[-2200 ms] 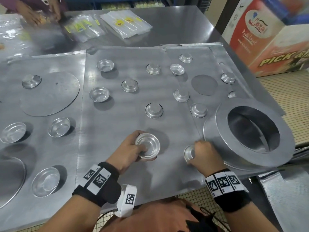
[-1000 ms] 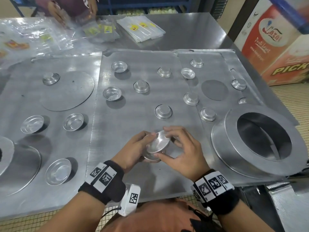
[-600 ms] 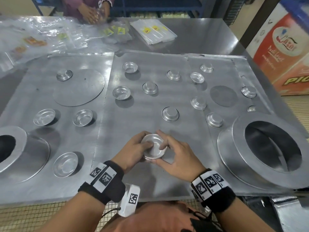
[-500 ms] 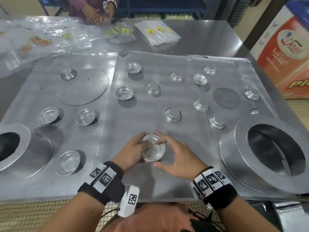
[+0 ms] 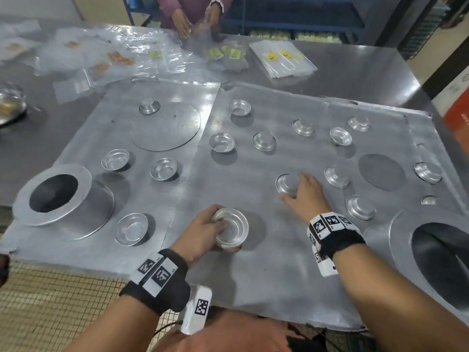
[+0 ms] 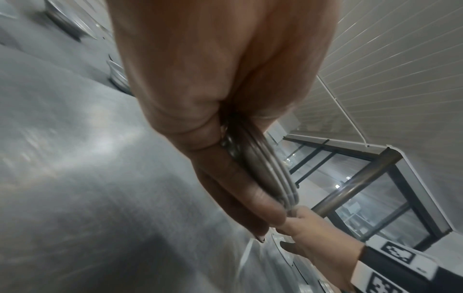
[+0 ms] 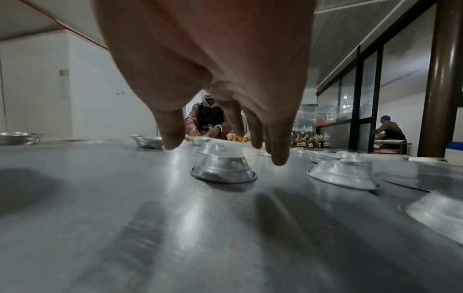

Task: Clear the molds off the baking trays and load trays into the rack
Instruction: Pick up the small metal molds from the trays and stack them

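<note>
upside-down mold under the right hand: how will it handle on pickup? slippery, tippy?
The mold looks like thin shiny metal, so probably light and stiff. It sits rim-down on a wide flange, so it is unlikely to tip or roll. Its smooth tapered wall may slip under the fingers of the right hand; catching the flange seems safer.

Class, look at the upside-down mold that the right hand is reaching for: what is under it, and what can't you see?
The upside-down mold sits rim-down on the baking tray, beneath the right hand, whose fingers hover above it. Only tray metal shows around the rim; whatever lies beneath the mold is covered.
</note>
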Tool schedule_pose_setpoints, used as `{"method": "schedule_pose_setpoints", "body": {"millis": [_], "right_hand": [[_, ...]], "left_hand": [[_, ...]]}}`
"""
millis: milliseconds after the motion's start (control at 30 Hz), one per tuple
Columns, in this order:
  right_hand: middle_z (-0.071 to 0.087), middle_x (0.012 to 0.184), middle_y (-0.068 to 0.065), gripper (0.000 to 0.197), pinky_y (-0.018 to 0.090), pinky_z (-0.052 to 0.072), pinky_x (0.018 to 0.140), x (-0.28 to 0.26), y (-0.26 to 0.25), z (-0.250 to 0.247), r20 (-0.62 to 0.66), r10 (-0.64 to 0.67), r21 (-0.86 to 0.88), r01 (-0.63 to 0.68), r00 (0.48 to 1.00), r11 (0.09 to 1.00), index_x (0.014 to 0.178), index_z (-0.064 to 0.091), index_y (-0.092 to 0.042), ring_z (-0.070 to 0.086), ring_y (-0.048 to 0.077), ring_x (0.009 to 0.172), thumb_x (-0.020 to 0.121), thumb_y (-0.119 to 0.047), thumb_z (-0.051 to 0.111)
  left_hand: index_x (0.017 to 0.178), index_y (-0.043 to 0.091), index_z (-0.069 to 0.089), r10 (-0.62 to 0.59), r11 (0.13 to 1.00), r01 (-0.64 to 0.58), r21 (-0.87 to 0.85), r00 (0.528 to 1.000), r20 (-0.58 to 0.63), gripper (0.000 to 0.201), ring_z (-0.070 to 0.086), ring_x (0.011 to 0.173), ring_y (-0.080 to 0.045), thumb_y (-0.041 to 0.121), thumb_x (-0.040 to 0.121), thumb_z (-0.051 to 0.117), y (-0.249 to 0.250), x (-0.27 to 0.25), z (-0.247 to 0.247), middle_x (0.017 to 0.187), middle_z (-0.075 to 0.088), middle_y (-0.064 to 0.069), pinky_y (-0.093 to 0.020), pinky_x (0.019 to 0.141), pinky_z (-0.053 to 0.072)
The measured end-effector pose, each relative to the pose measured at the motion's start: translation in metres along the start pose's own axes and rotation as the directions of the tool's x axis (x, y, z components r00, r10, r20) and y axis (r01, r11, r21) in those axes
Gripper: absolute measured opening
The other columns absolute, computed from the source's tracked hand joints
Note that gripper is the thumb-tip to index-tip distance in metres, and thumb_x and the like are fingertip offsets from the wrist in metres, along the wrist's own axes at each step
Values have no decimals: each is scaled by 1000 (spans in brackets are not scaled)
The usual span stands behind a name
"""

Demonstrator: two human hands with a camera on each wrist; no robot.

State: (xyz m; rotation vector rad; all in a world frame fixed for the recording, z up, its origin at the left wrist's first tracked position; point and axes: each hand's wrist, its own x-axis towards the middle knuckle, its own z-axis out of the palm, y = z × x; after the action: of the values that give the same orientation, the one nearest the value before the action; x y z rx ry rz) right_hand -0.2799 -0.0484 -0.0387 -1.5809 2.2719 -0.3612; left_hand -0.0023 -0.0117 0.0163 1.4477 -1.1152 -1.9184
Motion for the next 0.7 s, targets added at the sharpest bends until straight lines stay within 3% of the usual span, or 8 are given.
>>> {"method": "schedule_pose_setpoints", "body": {"millis": [100, 167, 267, 400, 500, 567, 700], "right_hand": [[48, 133, 18, 65, 42, 36, 105, 11, -5, 5, 14, 42, -51, -41, 999, 998, 127, 49, -5, 40, 38, 128, 80, -46, 71], [52, 127, 18, 57, 42, 41, 100, 14, -5, 7, 14, 45, -53, -44, 999, 998, 119, 54, -5, 45, 39, 123, 79, -42, 71], [57, 118, 16, 52, 39, 44, 91, 14, -3, 10, -19, -2, 12, 2, 1000, 1000, 115, 55, -7, 51, 37, 114, 74, -32, 76], [61, 106, 12, 53, 37, 46, 79, 8, -5, 7, -76, -36, 98, 43, 996, 994, 103, 53, -9, 57, 34, 101, 64, -27, 83], [64, 99, 8, 55, 37, 50, 78, -3, -15, 1, -102, -36, 186, 54, 994, 981, 98, 54, -12, 60, 32, 94, 58, -29, 88], [67, 97, 3, 60, 36, 53, 80, -15, -27, -1, -103, -27, 345, 61, 994, 937, 100, 55, -18, 64, 25, 89, 55, -30, 92], [61, 113, -6, 71, 36, 57, 89, -48, -60, -2, -3, -150, 709, 108, 989, 697, 113, 56, -36, 69, 16, 97, 53, -28, 93]], "left_hand": [[113, -3, 56, 5, 1000, -5, 10, 999, -43, 19, 67, 81, -34, -7, 98, 45, -2, -6, -5, 98, 60, -16, -39, 55, 60], [112, -1, 57, 8, 1000, -6, 23, 998, -69, 19, 64, 85, -35, -6, 97, 48, -5, -6, -9, 98, 60, -16, -51, 64, 62], [109, 1, 59, 3, 1000, 0, 25, 993, -117, 17, 62, 87, -33, -4, 95, 51, -9, -8, -15, 94, 61, -15, -71, 84, 51], [109, 1, 60, 13, 1000, -12, 5, 990, -142, 16, 62, 87, -33, -3, 94, 53, -13, -11, -19, 93, 61, -15, -73, 85, 48], [107, 2, 62, 36, 999, -38, -6, 990, -137, 20, 62, 86, -32, 5, 88, 61, -14, -15, -20, 93, 63, -16, -73, 88, 48], [104, 4, 64, 51, 999, -52, -4, 990, -132, 29, 64, 87, -32, 15, 77, 64, -15, -16, -21, 93, 66, -16, -71, 90, 48], [102, 8, 67, 62, 996, -70, -55, 990, -128, 31, 67, 92, -38, 28, 78, 72, -19, -15, -23, 96, 68, -16, -71, 93, 47]]}}
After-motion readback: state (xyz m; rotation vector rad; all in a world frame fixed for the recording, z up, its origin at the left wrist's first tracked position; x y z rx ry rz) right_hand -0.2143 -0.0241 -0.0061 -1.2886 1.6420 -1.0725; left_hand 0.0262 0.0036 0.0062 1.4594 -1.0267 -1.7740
